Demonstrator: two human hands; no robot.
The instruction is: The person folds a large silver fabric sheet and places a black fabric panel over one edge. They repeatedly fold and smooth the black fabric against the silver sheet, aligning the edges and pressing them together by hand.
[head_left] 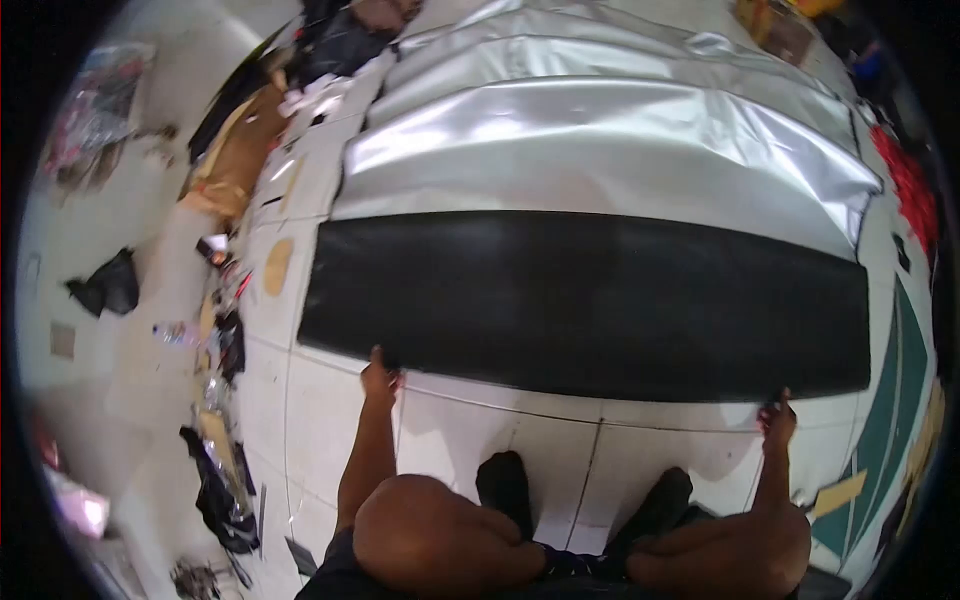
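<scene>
A wide black panel of sheet material [590, 300] lies across the tiled floor in front of my feet. Beyond its far edge spreads a rumpled silver sheet [600, 130]. My left hand [380, 378] grips the near edge of the black material toward its left end, thumb on top and fingers beneath. Near the right end, my right hand [778, 415] holds the same edge, its fingers closed at the border. Both arms reach forward past my bent knees.
Brown wrapping [240, 150], a black bag [108, 284] and a plastic bottle [175, 333] lie at the left among scattered scraps. On the right are a green mat [880, 430], a tan strip [838, 494] and red material [905, 185]. My dark-covered feet [505, 490] stand on the tiles.
</scene>
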